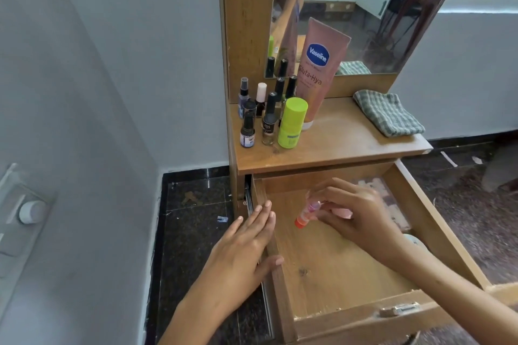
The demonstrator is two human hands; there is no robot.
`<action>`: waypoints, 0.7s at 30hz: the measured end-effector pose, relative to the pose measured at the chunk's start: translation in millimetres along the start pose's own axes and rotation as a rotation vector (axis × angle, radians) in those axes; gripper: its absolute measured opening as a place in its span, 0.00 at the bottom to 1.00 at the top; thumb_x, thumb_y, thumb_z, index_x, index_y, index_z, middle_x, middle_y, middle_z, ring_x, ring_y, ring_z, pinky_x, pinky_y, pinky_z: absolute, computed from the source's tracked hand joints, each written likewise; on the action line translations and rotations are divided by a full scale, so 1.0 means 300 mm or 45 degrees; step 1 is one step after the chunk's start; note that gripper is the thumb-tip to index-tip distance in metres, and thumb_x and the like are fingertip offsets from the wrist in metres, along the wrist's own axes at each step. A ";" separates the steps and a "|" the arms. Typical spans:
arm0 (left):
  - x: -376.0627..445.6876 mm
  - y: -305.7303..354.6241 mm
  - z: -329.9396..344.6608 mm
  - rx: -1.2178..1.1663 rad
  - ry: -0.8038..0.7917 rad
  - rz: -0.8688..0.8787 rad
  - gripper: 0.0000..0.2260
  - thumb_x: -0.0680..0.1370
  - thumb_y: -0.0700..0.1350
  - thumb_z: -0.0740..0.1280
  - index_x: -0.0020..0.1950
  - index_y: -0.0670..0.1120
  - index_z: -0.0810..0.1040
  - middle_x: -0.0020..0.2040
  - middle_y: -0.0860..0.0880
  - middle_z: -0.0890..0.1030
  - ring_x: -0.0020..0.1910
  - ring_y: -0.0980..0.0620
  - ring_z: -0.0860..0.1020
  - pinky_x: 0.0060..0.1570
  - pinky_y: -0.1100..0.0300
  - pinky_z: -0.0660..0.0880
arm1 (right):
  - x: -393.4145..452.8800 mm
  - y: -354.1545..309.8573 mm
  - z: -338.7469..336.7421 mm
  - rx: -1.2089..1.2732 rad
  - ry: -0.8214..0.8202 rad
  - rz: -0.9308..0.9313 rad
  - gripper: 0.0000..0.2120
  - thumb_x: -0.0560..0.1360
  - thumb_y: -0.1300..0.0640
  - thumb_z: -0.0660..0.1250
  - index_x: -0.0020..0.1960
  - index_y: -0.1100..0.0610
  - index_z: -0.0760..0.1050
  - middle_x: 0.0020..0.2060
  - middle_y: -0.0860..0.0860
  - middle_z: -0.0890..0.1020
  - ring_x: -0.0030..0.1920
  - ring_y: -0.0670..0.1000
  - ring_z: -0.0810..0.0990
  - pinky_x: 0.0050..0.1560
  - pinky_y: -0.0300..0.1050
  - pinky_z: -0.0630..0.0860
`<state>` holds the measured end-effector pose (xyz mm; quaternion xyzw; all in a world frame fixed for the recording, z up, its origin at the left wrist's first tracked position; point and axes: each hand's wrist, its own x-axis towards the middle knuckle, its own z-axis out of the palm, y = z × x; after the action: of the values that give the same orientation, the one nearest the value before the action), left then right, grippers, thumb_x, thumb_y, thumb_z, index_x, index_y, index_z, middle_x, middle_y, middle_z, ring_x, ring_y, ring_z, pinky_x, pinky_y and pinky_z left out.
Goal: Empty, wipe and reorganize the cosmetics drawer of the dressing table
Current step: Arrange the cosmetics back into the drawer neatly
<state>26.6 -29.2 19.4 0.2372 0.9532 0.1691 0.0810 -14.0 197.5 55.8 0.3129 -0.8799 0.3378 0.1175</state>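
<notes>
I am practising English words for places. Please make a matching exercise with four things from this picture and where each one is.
Things:
1. Vaseline tube
2. checked cloth
3. small orange-capped tube
4. left hand

Places:
A. on the drawer's left wall
B. leaning against the mirror
C. in the right hand, over the open drawer
D. folded on the right of the tabletop

Pairs: 1-B, 2-D, 3-C, 4-A

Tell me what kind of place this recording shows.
Probably a bedroom or dressing corner in a home. A wooden dressing table with a mirror stands against the wall, bottles and a Vaseline tube stand on its top, and its drawer is pulled open.
</notes>
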 end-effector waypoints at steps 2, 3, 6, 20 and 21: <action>0.001 0.001 -0.001 -0.007 0.012 -0.001 0.32 0.78 0.61 0.53 0.74 0.52 0.40 0.74 0.56 0.33 0.71 0.63 0.35 0.73 0.62 0.39 | 0.003 0.014 0.042 0.039 0.039 0.096 0.06 0.71 0.59 0.73 0.47 0.58 0.80 0.46 0.47 0.81 0.45 0.40 0.80 0.42 0.39 0.79; 0.002 0.001 -0.003 -0.007 0.017 -0.001 0.32 0.78 0.61 0.54 0.75 0.51 0.40 0.74 0.56 0.34 0.72 0.63 0.35 0.73 0.61 0.39 | 0.013 0.017 0.063 0.077 0.059 0.152 0.06 0.71 0.59 0.73 0.47 0.58 0.80 0.45 0.47 0.80 0.45 0.40 0.81 0.42 0.38 0.79; 0.004 0.001 -0.009 -0.005 0.035 0.003 0.33 0.78 0.61 0.55 0.75 0.51 0.42 0.74 0.57 0.35 0.72 0.63 0.36 0.72 0.63 0.38 | 0.047 0.025 0.127 0.155 0.086 0.225 0.07 0.70 0.60 0.74 0.44 0.56 0.77 0.43 0.47 0.80 0.44 0.42 0.82 0.41 0.40 0.80; 0.008 0.005 -0.035 -0.105 0.036 0.003 0.33 0.77 0.60 0.58 0.76 0.51 0.46 0.74 0.59 0.40 0.68 0.67 0.35 0.66 0.68 0.36 | 0.074 0.046 0.232 -0.316 0.031 -0.007 0.09 0.74 0.54 0.70 0.48 0.51 0.70 0.42 0.46 0.76 0.32 0.43 0.74 0.30 0.36 0.71; 0.008 0.007 -0.039 -0.113 0.029 -0.001 0.33 0.77 0.60 0.58 0.76 0.51 0.46 0.74 0.59 0.40 0.67 0.67 0.35 0.65 0.69 0.36 | 0.075 0.040 0.225 -0.359 0.038 -0.049 0.11 0.73 0.54 0.71 0.47 0.50 0.68 0.42 0.46 0.77 0.31 0.44 0.74 0.29 0.33 0.67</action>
<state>22.5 -29.6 30.9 0.2309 0.9458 0.2138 0.0806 -38.7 148.6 8.7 0.3050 -0.9107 0.2130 0.1798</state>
